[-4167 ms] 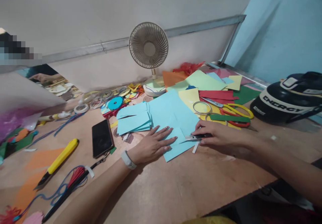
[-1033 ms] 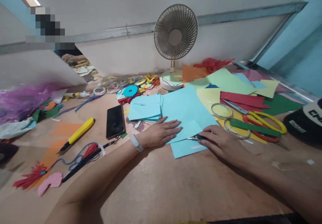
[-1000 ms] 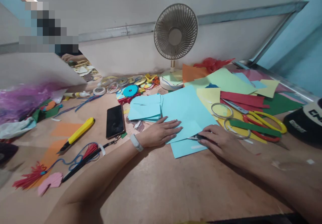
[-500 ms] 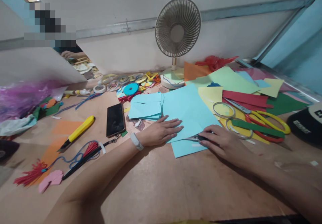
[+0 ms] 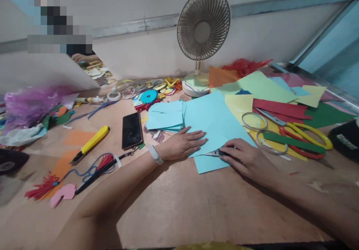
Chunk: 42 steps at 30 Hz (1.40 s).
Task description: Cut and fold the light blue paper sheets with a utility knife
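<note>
My left hand point(image 5: 183, 143) lies flat, fingers spread, pressing on a large light-blue paper sheet point(image 5: 215, 121). My right hand point(image 5: 245, 158) grips a small utility knife point(image 5: 214, 153), its blade resting along the sheet's front edge. A second light-blue piece point(image 5: 207, 164) shows beneath, toward me. A white band sits on my left wrist. A stack of cut light-blue squares point(image 5: 165, 117) lies just left of the big sheet.
On the wooden table: a black phone point(image 5: 131, 131), a yellow box cutter point(image 5: 89, 144), yellow-handled scissors point(image 5: 304, 137), tape rings point(image 5: 254, 121), coloured paper sheets at right, a small fan point(image 5: 203, 27) at the back, purple plastic point(image 5: 30, 106) at left. Another person's hand point(image 5: 80, 58) shows far left.
The view has shifted slightly. My right hand with the knife has crept a little leftward along the sheet's edge; my left hand stays pressed on the paper.
</note>
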Each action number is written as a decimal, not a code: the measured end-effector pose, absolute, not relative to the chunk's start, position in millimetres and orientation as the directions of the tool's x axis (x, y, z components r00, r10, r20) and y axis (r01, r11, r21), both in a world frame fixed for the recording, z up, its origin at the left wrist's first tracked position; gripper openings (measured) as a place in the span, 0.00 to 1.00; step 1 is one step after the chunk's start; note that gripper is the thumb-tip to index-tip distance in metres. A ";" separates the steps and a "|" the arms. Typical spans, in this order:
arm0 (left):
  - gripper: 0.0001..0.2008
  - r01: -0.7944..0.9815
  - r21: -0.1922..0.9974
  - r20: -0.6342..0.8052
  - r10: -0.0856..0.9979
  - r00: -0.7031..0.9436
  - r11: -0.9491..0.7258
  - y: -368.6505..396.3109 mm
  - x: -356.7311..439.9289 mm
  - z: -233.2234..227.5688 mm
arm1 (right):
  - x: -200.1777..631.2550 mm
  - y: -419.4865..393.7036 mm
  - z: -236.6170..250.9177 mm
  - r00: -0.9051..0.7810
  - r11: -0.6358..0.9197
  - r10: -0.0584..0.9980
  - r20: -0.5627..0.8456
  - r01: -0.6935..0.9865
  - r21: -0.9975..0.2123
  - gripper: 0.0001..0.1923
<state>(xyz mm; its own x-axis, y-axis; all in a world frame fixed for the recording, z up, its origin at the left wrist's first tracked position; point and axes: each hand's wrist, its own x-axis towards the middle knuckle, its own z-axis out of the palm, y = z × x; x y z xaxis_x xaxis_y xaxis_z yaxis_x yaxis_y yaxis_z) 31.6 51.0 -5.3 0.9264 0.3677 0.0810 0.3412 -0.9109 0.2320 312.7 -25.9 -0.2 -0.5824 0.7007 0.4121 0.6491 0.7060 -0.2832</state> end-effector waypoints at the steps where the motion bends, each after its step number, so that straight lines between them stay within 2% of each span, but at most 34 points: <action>1: 0.23 0.343 0.231 0.079 0.369 0.926 -0.911 51.0 31.5 -5.6 | 311.3 -26.1 0.1 -0.582 0.707 0.700 0.413 0.648 -0.285 0.10; 19: 0.23 0.365 0.253 0.057 0.390 0.919 -0.896 50.7 32.6 -5.1 | 299.4 -27.2 -1.7 -0.603 0.718 0.694 0.393 0.616 -0.324 0.09; 29: 0.23 0.359 0.205 0.053 0.377 0.925 -0.910 48.3 32.5 -1.9 | 293.8 -29.1 -3.7 -0.608 0.735 0.675 0.418 0.607 -0.304 0.09; 42: 0.23 0.372 0.253 0.036 0.393 0.919 -0.893 48.4 32.7 -0.7 | 281.9 -23.1 -2.5 -0.632 0.754 0.656 0.412 0.576 -0.316 0.10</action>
